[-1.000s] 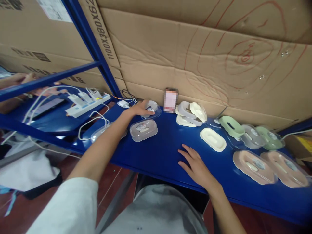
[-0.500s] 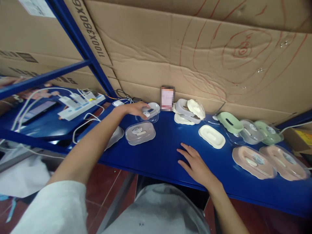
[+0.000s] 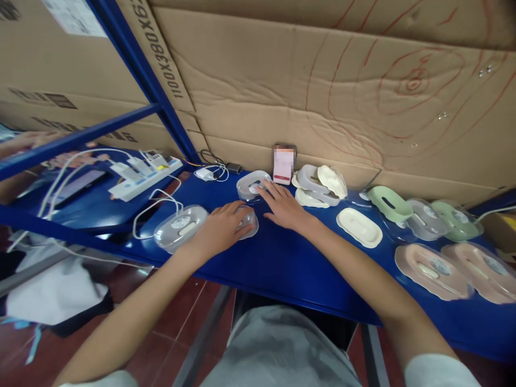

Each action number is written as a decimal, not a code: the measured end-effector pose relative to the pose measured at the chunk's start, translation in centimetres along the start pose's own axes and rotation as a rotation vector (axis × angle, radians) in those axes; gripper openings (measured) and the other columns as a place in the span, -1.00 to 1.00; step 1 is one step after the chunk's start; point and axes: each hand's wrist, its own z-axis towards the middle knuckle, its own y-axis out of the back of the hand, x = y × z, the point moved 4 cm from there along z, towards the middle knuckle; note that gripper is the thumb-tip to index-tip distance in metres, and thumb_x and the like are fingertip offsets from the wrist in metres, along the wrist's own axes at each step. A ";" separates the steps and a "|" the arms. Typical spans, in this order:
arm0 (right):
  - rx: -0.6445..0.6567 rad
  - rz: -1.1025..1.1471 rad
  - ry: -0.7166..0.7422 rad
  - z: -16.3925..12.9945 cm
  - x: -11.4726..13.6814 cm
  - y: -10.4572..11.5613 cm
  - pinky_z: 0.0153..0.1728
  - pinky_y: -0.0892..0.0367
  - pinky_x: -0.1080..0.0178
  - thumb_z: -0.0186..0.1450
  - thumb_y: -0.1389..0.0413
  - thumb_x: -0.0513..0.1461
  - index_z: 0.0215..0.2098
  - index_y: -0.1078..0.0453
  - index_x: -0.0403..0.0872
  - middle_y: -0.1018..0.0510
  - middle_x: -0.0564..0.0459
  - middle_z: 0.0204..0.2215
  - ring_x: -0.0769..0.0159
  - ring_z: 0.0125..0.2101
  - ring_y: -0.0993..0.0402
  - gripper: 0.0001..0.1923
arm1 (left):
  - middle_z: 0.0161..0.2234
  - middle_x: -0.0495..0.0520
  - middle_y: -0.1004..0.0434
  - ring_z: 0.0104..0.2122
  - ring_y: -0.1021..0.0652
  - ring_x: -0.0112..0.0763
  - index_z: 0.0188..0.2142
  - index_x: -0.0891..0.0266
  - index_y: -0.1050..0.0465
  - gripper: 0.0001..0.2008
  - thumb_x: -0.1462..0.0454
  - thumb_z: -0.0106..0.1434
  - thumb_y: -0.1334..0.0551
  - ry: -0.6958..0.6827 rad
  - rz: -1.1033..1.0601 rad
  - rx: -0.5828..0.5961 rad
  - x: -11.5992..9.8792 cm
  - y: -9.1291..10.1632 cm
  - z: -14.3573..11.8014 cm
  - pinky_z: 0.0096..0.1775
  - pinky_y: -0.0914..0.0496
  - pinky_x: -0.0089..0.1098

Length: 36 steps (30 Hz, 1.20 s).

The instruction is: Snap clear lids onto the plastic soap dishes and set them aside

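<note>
Both hands have shifted: left hand (image 3: 220, 228) now lies flat, apparently unclamped, over the near clear case (image 3: 246, 221) — right hand (image 3: 282, 207), fingers apart, has left the table's (image 3: 282, 263) near edge, touching the farther clear case (image 3: 253, 185).

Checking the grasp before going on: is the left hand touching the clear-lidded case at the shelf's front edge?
Touching. The head view shows the left hand lying on top of the clear-lidded case, fingers covering its lid.
</note>
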 end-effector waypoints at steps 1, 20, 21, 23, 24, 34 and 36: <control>0.013 -0.006 0.017 2.5 -0.3 -0.3 0.52 0.00 -0.22 0.35 -0.35 -0.23 0.58 0.02 -0.15 0.12 -0.32 0.61 -0.15 0.58 0.11 -0.02 | 0.28 0.30 -0.52 0.20 -0.59 0.13 0.25 0.13 -0.49 -0.59 0.09 0.50 -0.23 -0.011 -0.010 -0.023 0.2 0.0 -0.1 0.19 -0.49 0.07; 0.295 0.094 0.020 -3.0 -1.8 -1.1 0.44 -0.11 -0.24 0.25 -0.40 0.11 0.54 -0.15 -0.13 -0.33 -0.31 0.45 -0.28 0.45 -0.22 0.06 | 0.11 0.21 -0.66 0.14 -0.62 -0.05 0.00 0.15 -0.58 -0.77 0.19 0.53 -0.16 0.021 -0.088 -0.374 1.2 -1.5 -0.5 0.32 -0.37 0.05; 0.284 0.106 0.016 -3.9 -1.6 -1.0 0.43 -0.13 -0.23 0.26 -0.40 0.10 0.55 -0.12 -0.13 -0.32 -0.32 0.46 -0.27 0.45 -0.22 0.07 | 0.12 0.22 -0.66 0.14 -0.62 -0.05 0.02 0.15 -0.58 -0.77 0.20 0.53 -0.16 0.008 -0.071 -0.377 1.0 -1.5 -0.4 0.33 -0.36 0.07; 0.253 0.138 0.015 -5.9 -1.2 -0.8 0.42 -0.17 -0.23 0.27 -0.40 0.08 0.57 -0.07 -0.13 -0.28 -0.33 0.48 -0.26 0.46 -0.20 0.09 | 0.17 0.23 -0.63 0.17 -0.61 -0.03 0.11 0.15 -0.56 -0.73 0.23 0.52 -0.17 -0.048 -0.052 -0.362 0.2 -1.5 -0.1 0.34 -0.33 0.09; 0.241 0.154 0.014 -6.8 -0.9 -0.7 0.42 -0.18 -0.23 0.28 -0.40 0.08 0.58 -0.06 -0.12 -0.26 -0.33 0.49 -0.25 0.46 -0.20 0.09 | 0.23 0.25 -0.59 0.21 -0.58 -0.01 0.17 0.15 -0.53 -0.69 0.23 0.51 -0.18 -0.094 -0.048 -0.344 -0.4 -1.6 0.1 0.35 -0.33 0.10; 0.079 0.015 -0.108 -17.6 -0.7 0.2 0.49 -0.08 -0.30 0.43 -0.24 0.15 0.61 0.02 0.11 -0.09 -0.18 0.58 -0.13 0.54 -0.07 -0.06 | 0.00 0.23 -0.66 0.06 -0.66 -0.02 0.07 0.22 -0.57 -0.76 0.36 0.49 -0.21 -0.373 -0.051 -0.063 -6.4 -4.1 4.5 0.24 -0.44 0.05; -0.008 -0.059 -0.181 -19.9 -2.1 0.7 0.48 -0.09 -0.31 0.52 -0.15 0.08 0.60 0.00 0.16 -0.06 -0.14 0.59 -0.10 0.54 -0.06 -0.21 | 0.00 0.23 -0.66 0.05 -0.66 -0.06 0.00 0.23 -0.57 -0.80 0.35 0.53 -0.16 -0.349 -0.113 -0.105 -6.8 -3.1 4.0 0.22 -0.46 0.00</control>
